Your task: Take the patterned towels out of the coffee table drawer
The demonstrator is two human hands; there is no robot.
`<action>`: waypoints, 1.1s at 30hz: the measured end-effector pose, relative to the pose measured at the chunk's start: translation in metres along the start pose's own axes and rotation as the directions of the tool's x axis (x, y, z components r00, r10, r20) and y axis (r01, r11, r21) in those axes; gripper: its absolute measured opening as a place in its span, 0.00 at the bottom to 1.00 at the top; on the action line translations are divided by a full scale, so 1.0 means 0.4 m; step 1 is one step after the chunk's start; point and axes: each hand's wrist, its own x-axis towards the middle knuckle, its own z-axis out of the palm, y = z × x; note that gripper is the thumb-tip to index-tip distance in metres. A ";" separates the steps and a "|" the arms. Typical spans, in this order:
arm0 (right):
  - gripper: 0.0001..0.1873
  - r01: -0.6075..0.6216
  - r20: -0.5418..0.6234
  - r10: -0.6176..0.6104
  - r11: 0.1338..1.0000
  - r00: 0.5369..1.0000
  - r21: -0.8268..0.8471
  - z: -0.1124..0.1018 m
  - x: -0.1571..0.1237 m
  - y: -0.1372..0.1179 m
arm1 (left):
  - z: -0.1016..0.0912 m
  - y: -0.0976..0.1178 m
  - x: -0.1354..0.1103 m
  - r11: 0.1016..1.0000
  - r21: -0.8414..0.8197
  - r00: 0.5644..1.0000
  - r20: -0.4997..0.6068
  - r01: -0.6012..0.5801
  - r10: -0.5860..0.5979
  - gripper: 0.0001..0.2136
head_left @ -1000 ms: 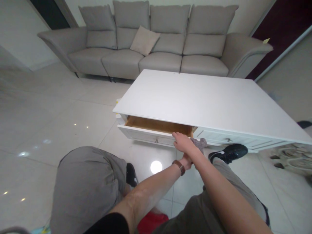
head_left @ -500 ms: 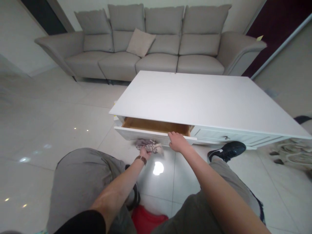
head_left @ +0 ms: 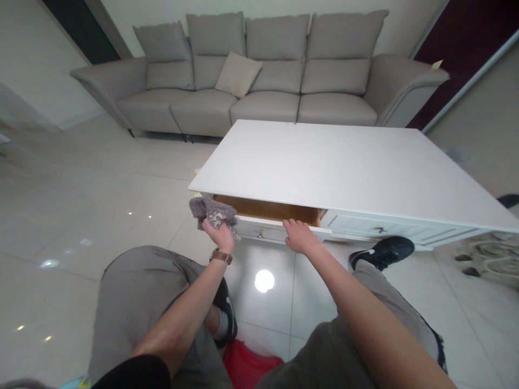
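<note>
My left hand point(head_left: 219, 235) is closed on a fluffy grey cleaning cloth point(head_left: 213, 210), which lies against the left end of a pulled-out drawer point(head_left: 271, 229). My right hand point(head_left: 298, 236) grips the top edge of that drawer front near its right end, fingers curled over the rim. The drawer's wooden inside shows below the top of the white coffee table point(head_left: 324, 162). A small metal knob point(head_left: 260, 234) sits on the drawer front between my hands.
A closed second drawer point(head_left: 377, 227) is on the right, with my black shoe point(head_left: 383, 252) close in front. Behind the table stands a grey sofa point(head_left: 267, 105) with a beige cushion point(head_left: 238, 74). A red object point(head_left: 249, 367) is on the tiled floor between my legs.
My left hand has moved the cloth from low on the middle of the drawer front up and left to its left end. My right hand stays on the drawer edge.
</note>
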 end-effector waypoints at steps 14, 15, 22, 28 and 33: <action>0.19 -0.253 0.195 0.248 0.967 0.949 0.003 -0.035 0.002 0.147 | 0.058 0.379 -0.245 0.629 -0.061 0.477 0.597 -0.775 0.645 0.13; 0.19 -0.272 0.209 0.265 0.962 0.941 0.003 -0.032 -0.002 0.176 | 0.075 0.395 -0.281 0.619 -0.105 0.456 0.583 -0.778 0.672 0.15; 0.24 -0.212 0.214 0.195 0.975 0.957 0.060 0.004 -0.027 0.243 | 0.083 0.370 -0.269 0.605 -0.246 0.386 0.578 -0.757 0.718 0.16; 0.28 -0.200 0.197 0.194 0.980 0.961 0.014 0.014 0.004 0.223 | -0.003 0.266 -0.074 0.611 -0.078 0.406 0.679 -0.788 0.611 0.15; 0.25 -0.231 0.171 0.222 0.973 0.960 0.029 0.003 0.012 0.240 | -0.076 0.168 0.117 0.701 0.201 0.596 0.707 -0.685 0.380 0.14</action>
